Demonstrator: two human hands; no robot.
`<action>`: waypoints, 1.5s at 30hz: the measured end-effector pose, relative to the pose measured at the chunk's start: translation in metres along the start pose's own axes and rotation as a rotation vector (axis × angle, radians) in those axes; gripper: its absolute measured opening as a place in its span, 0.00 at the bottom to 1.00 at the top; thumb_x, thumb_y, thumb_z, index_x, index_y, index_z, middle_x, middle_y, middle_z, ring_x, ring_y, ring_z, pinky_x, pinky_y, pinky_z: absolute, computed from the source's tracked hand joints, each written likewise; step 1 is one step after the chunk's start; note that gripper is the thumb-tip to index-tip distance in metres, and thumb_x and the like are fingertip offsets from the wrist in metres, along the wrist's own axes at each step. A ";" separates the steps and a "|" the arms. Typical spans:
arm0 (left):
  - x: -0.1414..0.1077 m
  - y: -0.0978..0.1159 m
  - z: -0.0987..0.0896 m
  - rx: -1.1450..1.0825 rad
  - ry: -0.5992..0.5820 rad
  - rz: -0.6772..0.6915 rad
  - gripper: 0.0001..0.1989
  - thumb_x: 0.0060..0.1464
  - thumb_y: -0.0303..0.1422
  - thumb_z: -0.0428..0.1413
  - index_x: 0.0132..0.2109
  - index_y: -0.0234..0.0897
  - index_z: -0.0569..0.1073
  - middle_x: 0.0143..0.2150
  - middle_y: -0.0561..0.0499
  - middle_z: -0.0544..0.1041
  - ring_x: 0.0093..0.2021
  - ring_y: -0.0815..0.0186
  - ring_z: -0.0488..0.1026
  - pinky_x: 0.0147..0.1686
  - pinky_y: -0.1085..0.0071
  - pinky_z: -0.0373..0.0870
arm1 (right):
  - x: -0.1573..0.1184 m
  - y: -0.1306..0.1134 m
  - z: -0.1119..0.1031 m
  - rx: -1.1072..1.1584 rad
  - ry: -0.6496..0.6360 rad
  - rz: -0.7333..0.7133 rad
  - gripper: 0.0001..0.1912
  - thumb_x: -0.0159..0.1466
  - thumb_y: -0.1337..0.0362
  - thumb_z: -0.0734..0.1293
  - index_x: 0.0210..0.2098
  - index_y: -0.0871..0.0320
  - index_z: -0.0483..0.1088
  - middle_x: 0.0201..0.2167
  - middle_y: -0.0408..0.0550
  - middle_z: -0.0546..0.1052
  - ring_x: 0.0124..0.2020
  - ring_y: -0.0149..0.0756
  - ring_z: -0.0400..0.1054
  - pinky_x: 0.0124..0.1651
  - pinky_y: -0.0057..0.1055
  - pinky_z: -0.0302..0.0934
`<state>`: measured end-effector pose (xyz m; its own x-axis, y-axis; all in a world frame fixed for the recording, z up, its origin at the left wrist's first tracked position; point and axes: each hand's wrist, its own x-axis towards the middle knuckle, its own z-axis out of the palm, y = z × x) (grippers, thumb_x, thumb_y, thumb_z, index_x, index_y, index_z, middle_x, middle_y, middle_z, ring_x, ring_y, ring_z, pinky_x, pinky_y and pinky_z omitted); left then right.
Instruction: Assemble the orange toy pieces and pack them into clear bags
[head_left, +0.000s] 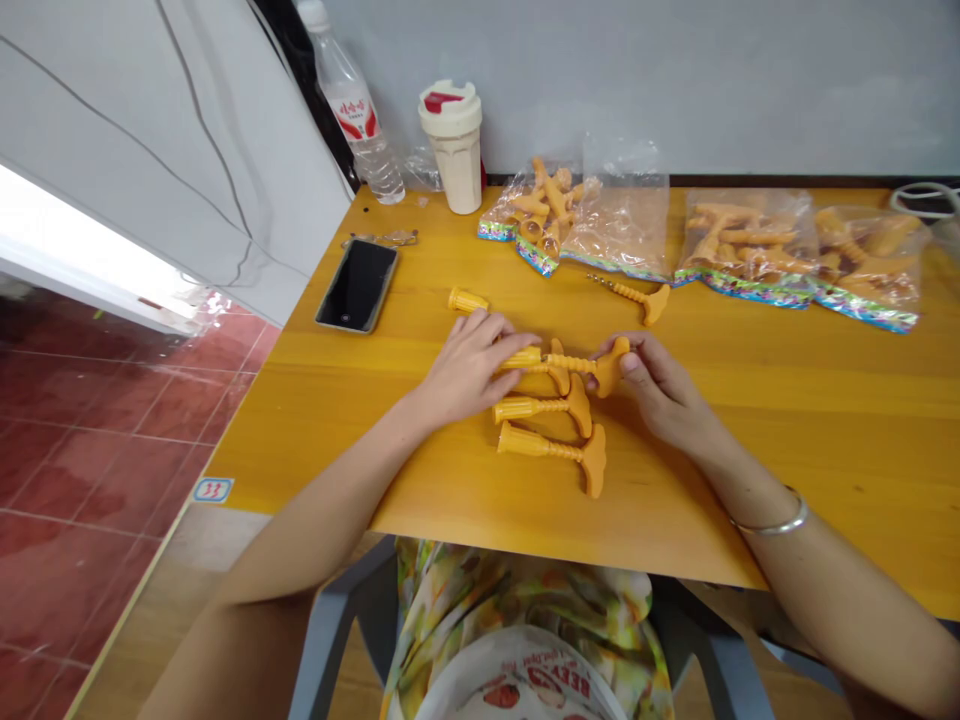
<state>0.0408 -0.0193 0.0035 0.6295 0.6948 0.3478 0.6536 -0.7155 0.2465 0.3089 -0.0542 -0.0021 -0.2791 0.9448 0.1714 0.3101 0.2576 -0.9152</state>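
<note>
My right hand (pixel 656 385) pinches the T-shaped handle of a yellow corkscrew (pixel 574 364), its ribbed shaft pointing left. My left hand (pixel 472 368) is closed around a yellow plastic sleeve (pixel 523 357). The corkscrew's metal tip meets the sleeve's right end; how far in it reaches is hard to see. Just below, a sleeved corkscrew (pixel 557 372) is partly hidden by my hands. Two more sleeved corkscrews, a middle one (pixel 577 405) and a nearest one (pixel 593 460), lie side by side. A loose sleeve (pixel 467 300) rests beyond my left fingers. A bare corkscrew (pixel 646 300) shows its metal spiral.
Along the wall lie clear bags of yellow parts: a left bag (pixel 551 205), a middle bag (pixel 750 240) and a right bag (pixel 870 260). A flat clear bag (pixel 622 225) lies among them. A phone (pixel 358 285), water bottle (pixel 356 115) and lidded cup (pixel 456 150) stand at left.
</note>
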 end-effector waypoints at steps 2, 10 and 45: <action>0.000 0.004 0.001 0.012 -0.017 0.059 0.17 0.62 0.35 0.52 0.57 0.40 0.73 0.43 0.44 0.72 0.46 0.57 0.66 0.45 0.60 0.62 | -0.002 0.000 0.002 0.034 -0.025 0.034 0.19 0.70 0.46 0.58 0.48 0.52 0.67 0.35 0.48 0.76 0.38 0.39 0.72 0.43 0.37 0.68; 0.000 0.009 0.004 -0.014 0.117 0.137 0.20 0.64 0.48 0.51 0.51 0.42 0.77 0.34 0.49 0.72 0.36 0.65 0.68 0.37 0.67 0.61 | -0.003 0.001 0.006 0.276 -0.055 0.171 0.20 0.69 0.47 0.61 0.57 0.45 0.62 0.27 0.39 0.75 0.30 0.38 0.76 0.37 0.36 0.71; -0.003 0.004 0.009 -0.014 0.158 0.075 0.16 0.65 0.43 0.51 0.48 0.42 0.78 0.32 0.51 0.76 0.30 0.69 0.72 0.30 0.73 0.65 | -0.004 0.006 0.005 -0.472 0.003 -0.276 0.22 0.71 0.60 0.56 0.64 0.49 0.62 0.45 0.54 0.75 0.38 0.40 0.70 0.41 0.39 0.67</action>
<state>0.0458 -0.0237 -0.0050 0.6018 0.6200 0.5034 0.6007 -0.7668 0.2264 0.3073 -0.0572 -0.0094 -0.4052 0.8298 0.3838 0.6005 0.5581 -0.5727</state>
